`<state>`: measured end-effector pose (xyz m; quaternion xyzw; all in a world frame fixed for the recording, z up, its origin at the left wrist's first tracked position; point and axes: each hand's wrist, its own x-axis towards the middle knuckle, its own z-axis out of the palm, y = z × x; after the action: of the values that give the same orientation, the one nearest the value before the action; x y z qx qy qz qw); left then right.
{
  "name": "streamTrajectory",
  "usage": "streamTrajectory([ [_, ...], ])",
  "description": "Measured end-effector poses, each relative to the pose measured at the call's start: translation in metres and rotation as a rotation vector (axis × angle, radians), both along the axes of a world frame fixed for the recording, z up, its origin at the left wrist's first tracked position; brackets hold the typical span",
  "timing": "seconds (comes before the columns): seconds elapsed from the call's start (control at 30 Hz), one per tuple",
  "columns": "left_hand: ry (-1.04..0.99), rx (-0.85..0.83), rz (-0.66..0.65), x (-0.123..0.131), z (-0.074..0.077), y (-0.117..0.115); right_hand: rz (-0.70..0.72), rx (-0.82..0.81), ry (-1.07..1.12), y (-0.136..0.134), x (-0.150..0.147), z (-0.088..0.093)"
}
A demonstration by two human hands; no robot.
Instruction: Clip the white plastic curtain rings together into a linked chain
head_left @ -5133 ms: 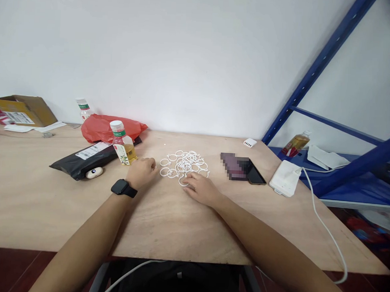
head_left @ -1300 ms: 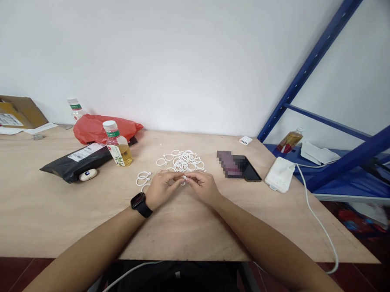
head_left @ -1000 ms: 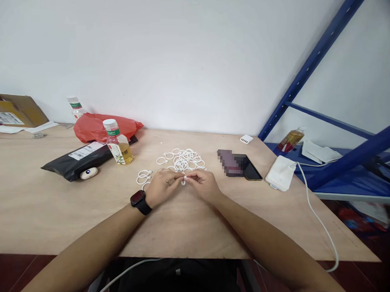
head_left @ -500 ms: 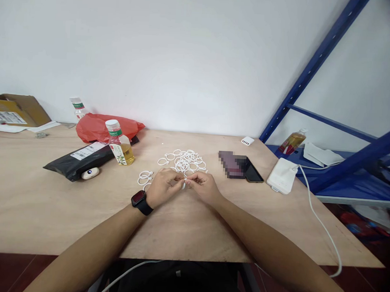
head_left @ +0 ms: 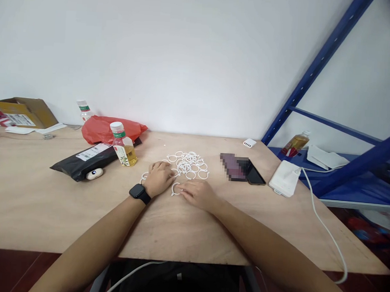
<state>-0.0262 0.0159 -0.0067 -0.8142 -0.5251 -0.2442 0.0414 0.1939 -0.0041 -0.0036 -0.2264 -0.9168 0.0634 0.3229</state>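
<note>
A loose pile of white plastic rings (head_left: 189,163) lies at the middle of the wooden table (head_left: 31,203). My left hand (head_left: 159,177), with a black watch (head_left: 139,192) on the wrist, rests knuckles up at the pile's near left edge. Its fingers are curled and hide what is under them. A few separate rings (head_left: 144,176) peek out at its left side. My right hand (head_left: 197,193) lies flat on the table, its fingertips touching a single white ring (head_left: 175,188) that sits between the two hands.
A tea bottle (head_left: 123,149), a black parcel (head_left: 83,159) and a red bag (head_left: 107,128) lie to the left. A dark phone (head_left: 255,175) and a white power bank (head_left: 285,179) with its cable (head_left: 324,227) lie to the right, beside a blue rack (head_left: 316,69).
The hands, pinched together on one ring in front of the pile, have come apart. The left moved toward the pile's left edge, the right flattened on the table by a ring.
</note>
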Motion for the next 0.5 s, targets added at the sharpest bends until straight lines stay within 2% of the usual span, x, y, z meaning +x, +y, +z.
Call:
streamTrajectory([
  [0.07, 0.004, -0.005, 0.000, 0.002, 0.000, -0.001, -0.046, -0.023, 0.057, 0.002, 0.004, 0.001],
  [0.17, -0.055, 0.016, -0.010, 0.007, 0.010, -0.008, -0.165, -0.119, 0.164, 0.006, 0.010, 0.002],
  [0.27, -0.179, 0.065, -0.112, 0.015, 0.023, -0.022, -0.249, -0.280, 0.311, 0.009, 0.010, 0.000],
  [0.37, -0.243, 0.078, -0.218, 0.024, 0.030, -0.035, -0.269, -0.389, 0.457, 0.009, 0.007, -0.001],
  [0.5, -0.260, 0.058, -0.279, 0.033, 0.031, -0.042, -0.275, -0.406, 0.537, 0.007, 0.006, -0.001],
])
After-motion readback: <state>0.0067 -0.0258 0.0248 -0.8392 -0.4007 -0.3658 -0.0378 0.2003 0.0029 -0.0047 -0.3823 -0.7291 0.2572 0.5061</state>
